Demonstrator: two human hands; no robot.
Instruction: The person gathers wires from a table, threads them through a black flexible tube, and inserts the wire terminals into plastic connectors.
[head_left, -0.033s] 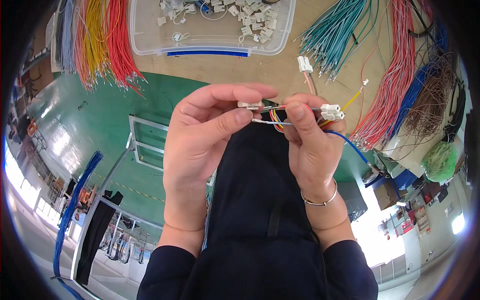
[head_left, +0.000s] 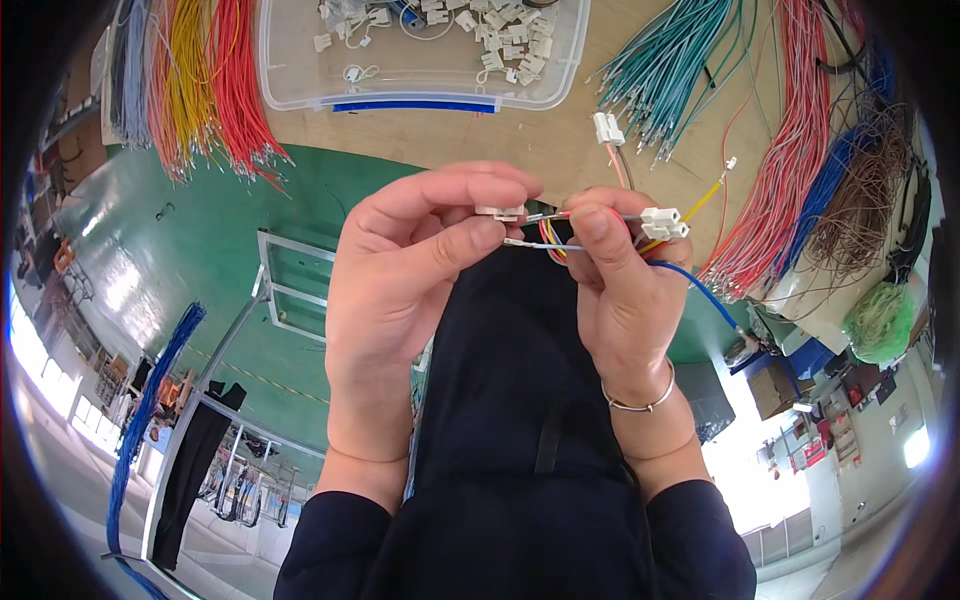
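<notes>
Between its thumb and fingers, my left hand (head_left: 420, 235) pinches a small white connector housing (head_left: 500, 212). My right hand (head_left: 625, 265) is closed on a bunch of coloured wires (head_left: 552, 240), red, yellow, white and dark among them. Metal-tipped wire ends from that bunch point left at the housing; whether any tip sits inside it I cannot tell. Another white connector (head_left: 664, 223) sticks out on the right of my right hand. Beyond the fingers, a third white connector (head_left: 607, 128) hangs on pink and brown wires. A yellow wire (head_left: 705, 203) and a blue wire (head_left: 705, 288) trail off to the right.
A clear plastic bin (head_left: 420, 100) of white connectors stands on the table. Red wires (head_left: 240, 100) and yellow wires (head_left: 190, 80) hang over its edge at left. Teal wires (head_left: 665, 75), pink-red wires (head_left: 790, 170) and brown wires (head_left: 850, 210) lie at right. A metal frame (head_left: 262, 270) stands lower left.
The fingers of my left hand have curled in slightly, their tips shifting a little to the left. My right hand and its wires stay nearly still.
</notes>
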